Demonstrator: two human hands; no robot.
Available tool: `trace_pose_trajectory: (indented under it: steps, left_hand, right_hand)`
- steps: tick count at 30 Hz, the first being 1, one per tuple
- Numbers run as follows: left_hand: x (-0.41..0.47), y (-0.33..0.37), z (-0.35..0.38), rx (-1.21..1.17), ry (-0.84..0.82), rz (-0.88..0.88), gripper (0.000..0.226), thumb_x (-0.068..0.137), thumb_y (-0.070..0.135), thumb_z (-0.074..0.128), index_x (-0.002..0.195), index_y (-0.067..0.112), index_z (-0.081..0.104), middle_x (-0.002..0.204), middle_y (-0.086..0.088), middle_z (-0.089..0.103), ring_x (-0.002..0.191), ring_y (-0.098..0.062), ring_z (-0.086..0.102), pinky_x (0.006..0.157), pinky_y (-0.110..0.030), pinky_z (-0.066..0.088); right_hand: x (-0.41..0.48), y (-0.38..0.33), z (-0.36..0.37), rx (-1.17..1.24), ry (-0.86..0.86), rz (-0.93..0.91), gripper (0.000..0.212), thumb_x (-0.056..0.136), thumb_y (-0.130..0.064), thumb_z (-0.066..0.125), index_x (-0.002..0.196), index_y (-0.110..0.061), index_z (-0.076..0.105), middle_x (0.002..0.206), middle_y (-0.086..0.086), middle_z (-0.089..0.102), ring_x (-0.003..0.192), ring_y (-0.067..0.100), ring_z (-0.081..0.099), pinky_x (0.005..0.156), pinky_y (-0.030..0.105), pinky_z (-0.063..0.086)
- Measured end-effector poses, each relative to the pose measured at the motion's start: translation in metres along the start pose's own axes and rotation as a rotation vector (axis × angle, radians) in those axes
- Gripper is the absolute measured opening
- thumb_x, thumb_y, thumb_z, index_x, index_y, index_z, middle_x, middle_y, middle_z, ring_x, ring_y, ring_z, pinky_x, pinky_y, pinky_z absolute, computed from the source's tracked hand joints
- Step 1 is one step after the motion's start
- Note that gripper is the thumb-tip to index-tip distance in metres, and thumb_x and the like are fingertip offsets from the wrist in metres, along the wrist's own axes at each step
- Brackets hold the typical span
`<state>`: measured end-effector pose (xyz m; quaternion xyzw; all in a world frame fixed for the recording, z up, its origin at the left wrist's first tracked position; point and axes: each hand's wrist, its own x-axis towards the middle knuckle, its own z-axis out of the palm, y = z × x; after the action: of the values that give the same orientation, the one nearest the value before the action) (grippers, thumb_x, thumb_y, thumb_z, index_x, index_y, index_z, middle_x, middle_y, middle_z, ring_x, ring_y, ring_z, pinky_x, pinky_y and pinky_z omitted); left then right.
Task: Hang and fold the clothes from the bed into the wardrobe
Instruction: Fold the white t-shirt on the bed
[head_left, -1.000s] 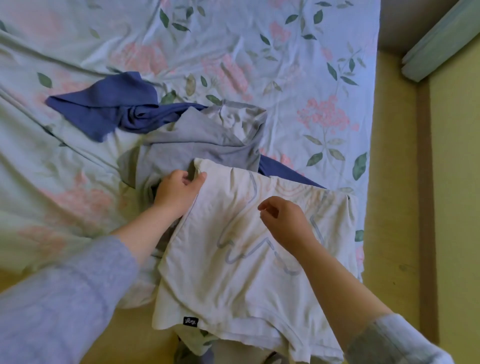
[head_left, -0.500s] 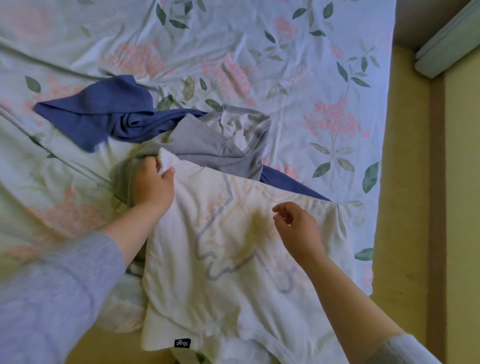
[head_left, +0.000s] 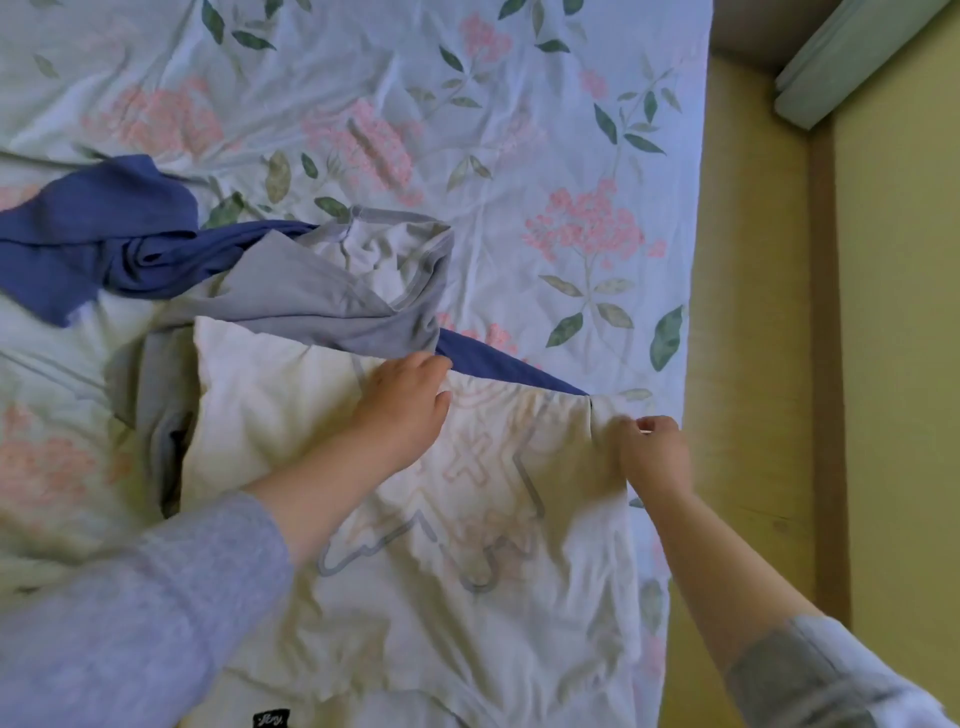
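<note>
L hand (head_left: 402, 410) fingers prob. flat on white tee (head_left: 415, 597), R hand (head_left: 654, 452) fingers pinching its rt corner.

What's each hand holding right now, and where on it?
The right hand pinches the white T-shirt at its far right corner; the left hand rests on its far edge, grip unclear.

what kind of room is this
Probably a bedroom: a wide floral bedsheet is spread out, with loose clothes lying on it: a white T-shirt, a grey garment and a blue garment. A plain yellowish floor runs alongside.
</note>
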<state>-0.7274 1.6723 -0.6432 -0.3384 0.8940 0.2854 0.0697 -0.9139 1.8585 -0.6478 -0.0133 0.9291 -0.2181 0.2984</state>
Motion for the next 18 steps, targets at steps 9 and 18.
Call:
trace_pose_trajectory:
  steps: [9,18]
  left_hand:
    - [0.028,0.024,0.056,0.310,-0.167,0.000,0.052,0.101,0.044,0.033,0.150,0.026,0.026,0.158,0.003,0.025,0.144,-0.021,0.023,0.113,-0.044,0.017]
    - [0.035,0.036,0.083,0.253,-0.310,-0.103,0.077,0.095,0.062,0.029,0.155,0.029,-0.007,0.163,0.003,-0.008,0.150,-0.024,-0.011,0.120,-0.045,-0.002]
  right_hand:
    - [0.022,0.006,0.005,0.346,-0.194,0.050,0.041,0.083,-0.046,0.071,0.065,-0.013,0.055,0.064,-0.002,0.047,0.063,0.017,0.044,0.063,0.027,0.038]
    - [0.025,0.014,-0.004,0.912,0.341,0.270,0.045,0.083,-0.024,0.056,0.051,-0.024,0.024,0.056,-0.001,0.020,0.056,0.016,0.017,0.047,0.027,0.016]
